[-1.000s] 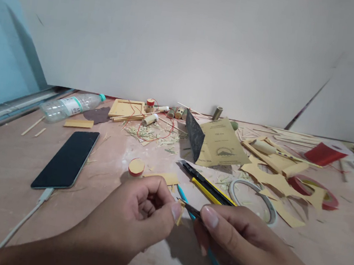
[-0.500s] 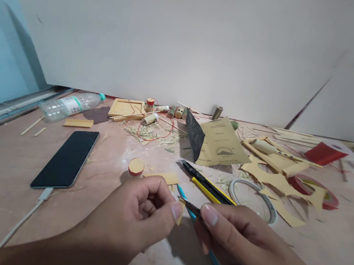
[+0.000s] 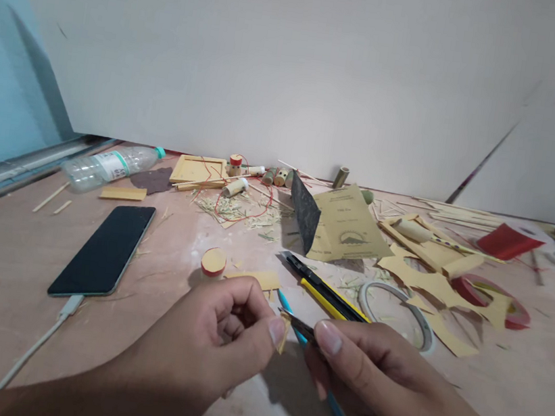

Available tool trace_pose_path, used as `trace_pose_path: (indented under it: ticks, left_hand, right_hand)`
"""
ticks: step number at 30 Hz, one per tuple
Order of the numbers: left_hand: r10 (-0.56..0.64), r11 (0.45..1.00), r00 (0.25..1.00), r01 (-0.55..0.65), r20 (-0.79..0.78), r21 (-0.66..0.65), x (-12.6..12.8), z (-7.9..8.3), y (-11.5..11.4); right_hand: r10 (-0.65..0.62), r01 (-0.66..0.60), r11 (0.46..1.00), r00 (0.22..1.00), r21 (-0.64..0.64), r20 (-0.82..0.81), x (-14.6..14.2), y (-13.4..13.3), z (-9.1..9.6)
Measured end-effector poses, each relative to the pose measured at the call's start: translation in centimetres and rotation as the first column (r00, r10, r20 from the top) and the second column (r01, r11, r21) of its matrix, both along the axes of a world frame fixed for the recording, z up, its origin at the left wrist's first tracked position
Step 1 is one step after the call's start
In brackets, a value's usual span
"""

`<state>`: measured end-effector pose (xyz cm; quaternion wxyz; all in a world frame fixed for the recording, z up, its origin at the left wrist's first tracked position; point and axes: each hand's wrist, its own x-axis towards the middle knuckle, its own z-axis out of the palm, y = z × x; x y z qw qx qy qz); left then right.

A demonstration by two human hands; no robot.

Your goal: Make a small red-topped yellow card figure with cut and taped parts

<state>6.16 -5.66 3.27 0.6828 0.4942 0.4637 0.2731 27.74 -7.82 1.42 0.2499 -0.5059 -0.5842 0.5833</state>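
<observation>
My left hand (image 3: pixel 224 337) is closed, thumb and forefinger pinching a small tan piece of paper (image 3: pixel 283 335). Between the fingers of my right hand (image 3: pixel 369 363) are dark, fine-tipped tweezers (image 3: pixel 300 325), whose point meets the top of the paper piece. A thin blue stick-like tool (image 3: pixel 284 299) runs on the table beneath both hands, partly hidden by them. Just beyond lie a black and yellow utility knife (image 3: pixel 323 288) and a flat tan strip (image 3: pixel 263 278). A short round piece with a red rim (image 3: pixel 213 262) stands past my left knuckles.
At left are a phone (image 3: pixel 103 250) with a white cable and a plastic bottle (image 3: pixel 111 168). Folded sandpaper (image 3: pixel 349 224) stands beyond the knife. Tape rolls (image 3: pixel 365 301), cut tan paper (image 3: pixel 443 288) and a wooden frame (image 3: pixel 454 262) lie at right. Shavings (image 3: pixel 236 209) and a wall are behind.
</observation>
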Motion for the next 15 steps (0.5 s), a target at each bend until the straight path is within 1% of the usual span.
trace_pose_path:
  ticks: [2,8,15]
  left_hand:
    - [0.002,1.000,1.000,-0.002,-0.004,0.000,0.00,0.01,0.00]
    - [0.003,1.000,1.000,-0.003,0.002,0.006,0.00,0.09,0.05]
    - [0.010,1.000,1.000,-0.010,-0.008,0.002,-0.01,-0.04,0.05]
  right_hand:
    - [0.010,-0.010,1.000,1.000,0.001,0.006,0.03,-0.01,-0.08]
    - [-0.013,0.013,1.000,1.000,-0.003,0.007,-0.01,0.06,-0.26]
    - [-0.008,0.008,1.000,1.000,-0.031,0.002,-0.11,0.03,0.15]
